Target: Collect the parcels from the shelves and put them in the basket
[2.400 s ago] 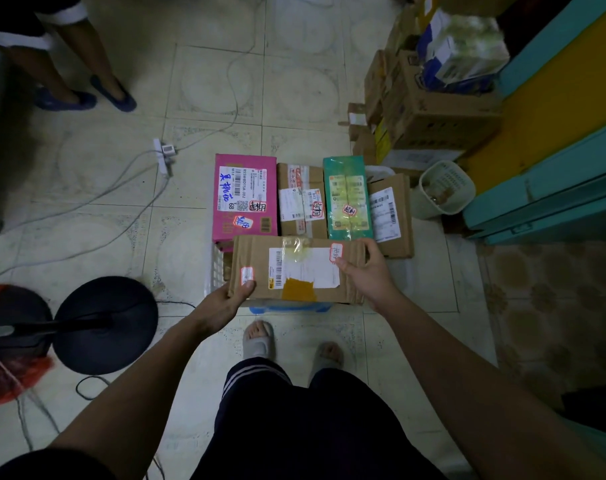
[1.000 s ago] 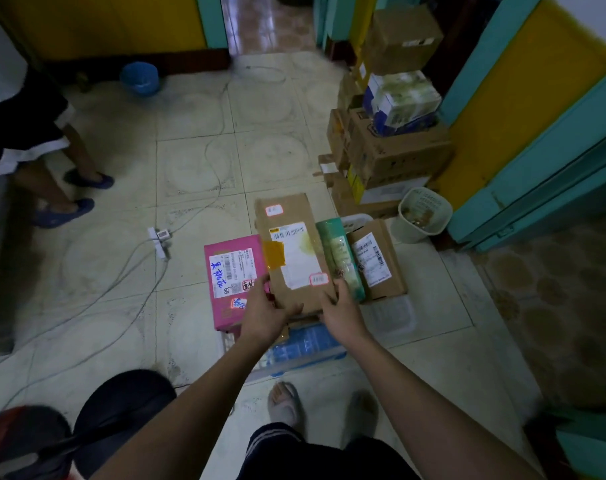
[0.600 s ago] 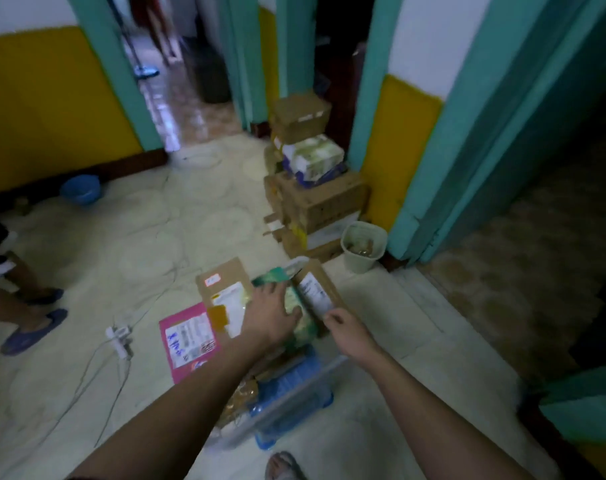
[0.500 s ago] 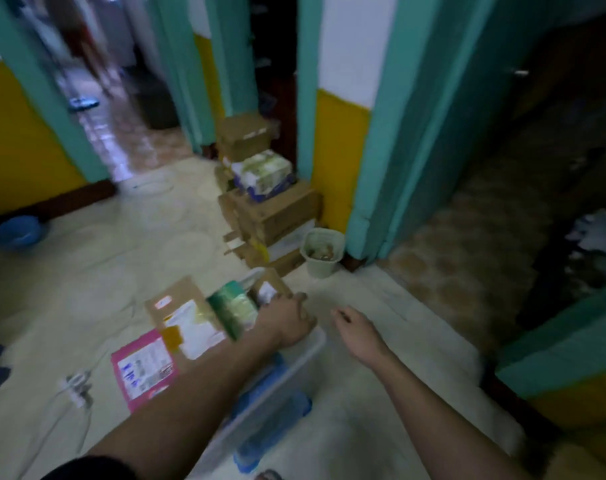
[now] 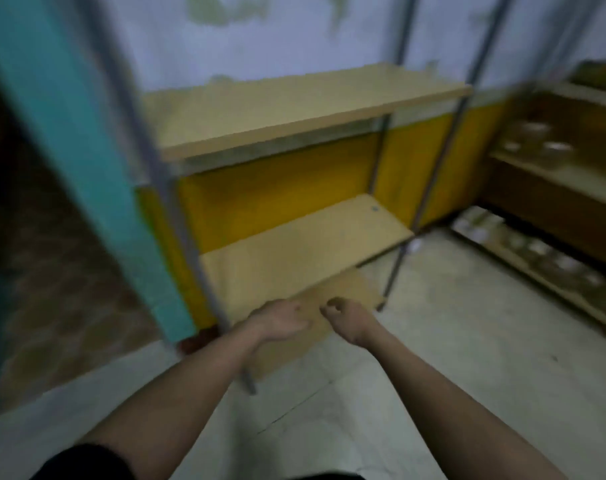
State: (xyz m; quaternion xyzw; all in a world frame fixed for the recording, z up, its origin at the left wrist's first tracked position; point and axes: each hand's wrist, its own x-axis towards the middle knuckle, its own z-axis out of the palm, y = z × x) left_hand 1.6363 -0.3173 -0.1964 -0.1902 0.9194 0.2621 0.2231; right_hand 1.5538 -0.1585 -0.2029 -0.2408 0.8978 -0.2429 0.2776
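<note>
Shelves (image 5: 305,102): flat tan boards on thin grey metal posts, straight ahead, blurred. Left hand (image 5: 280,320) and right hand (image 5: 346,315) before lowest board, fingers loosely curled, holding nothing.

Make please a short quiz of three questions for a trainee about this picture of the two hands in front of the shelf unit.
1. True or false: a parcel lies on the upper shelf board.
2. Which hand has its fingers loosely curled? A: left hand. B: right hand.
3. Fill in: the posts of the shelf unit are grey ____.

Key
1. False: the upper board and the lower shelf board show no parcel.
2. B: the right hand is loosely curled and holds nothing; the left hand is flatter and also holds nothing.
3. Metal, as far as the blur lets one judge.
</note>
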